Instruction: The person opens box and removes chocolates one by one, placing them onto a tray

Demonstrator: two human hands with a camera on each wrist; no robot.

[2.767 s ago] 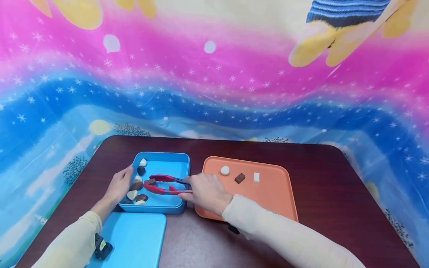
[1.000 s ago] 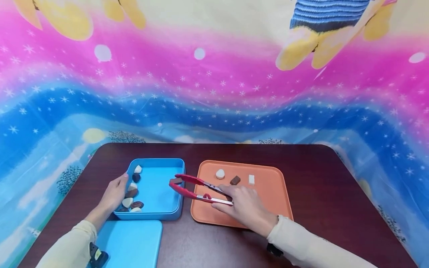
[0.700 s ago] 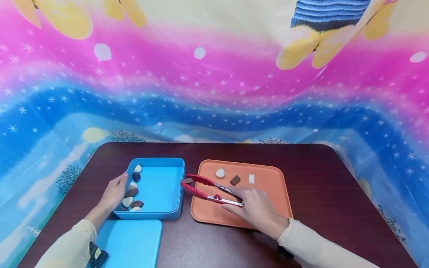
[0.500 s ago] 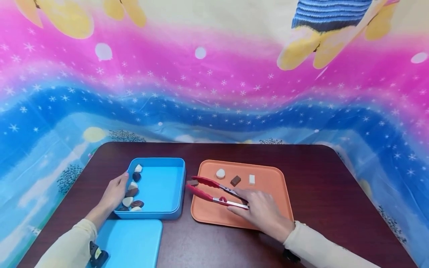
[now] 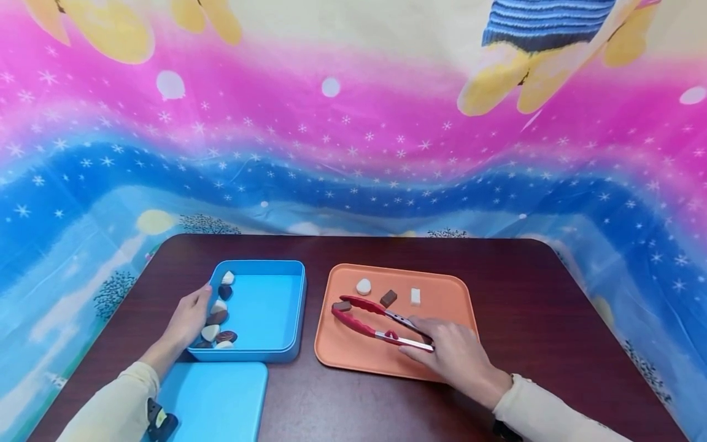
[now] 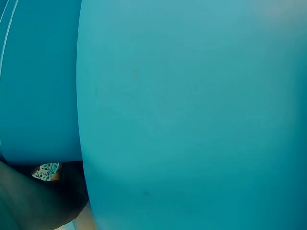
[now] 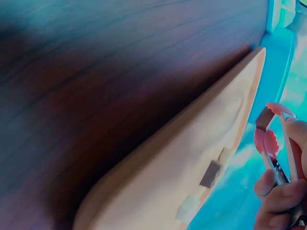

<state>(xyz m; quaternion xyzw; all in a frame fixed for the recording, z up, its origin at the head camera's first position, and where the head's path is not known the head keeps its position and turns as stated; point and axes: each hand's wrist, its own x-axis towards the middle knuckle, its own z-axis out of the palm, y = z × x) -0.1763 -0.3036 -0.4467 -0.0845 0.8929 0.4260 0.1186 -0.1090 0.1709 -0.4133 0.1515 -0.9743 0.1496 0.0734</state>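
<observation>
My right hand (image 5: 461,356) holds red-and-silver tongs (image 5: 381,322) above the orange tray (image 5: 364,353). Between the tong tips sits a brown chocolate block (image 5: 342,305), also visible in the right wrist view as a small chocolate block (image 7: 265,119). Behind it on the tray lie a white round piece (image 5: 363,286), another brown chocolate block (image 5: 389,298) and a white rectangular piece (image 5: 415,297). My left hand (image 5: 188,319) rests along the outer left wall of the blue box (image 5: 254,354); its far fingers are partly hidden. Several dark and cream chocolates (image 5: 218,317) line the box's left side.
A flat light-blue lid (image 5: 221,399) lies in front of the box, partly under my left forearm. The dark wooden table (image 5: 331,399) carries everything. Behind it hangs a colourful printed cloth (image 5: 353,153). The lid fills most of the left wrist view.
My right hand has carried the tongs and the chocolate block out of the blue box, rightwards over its wall to above the orange tray. My left hand stays at the box.
</observation>
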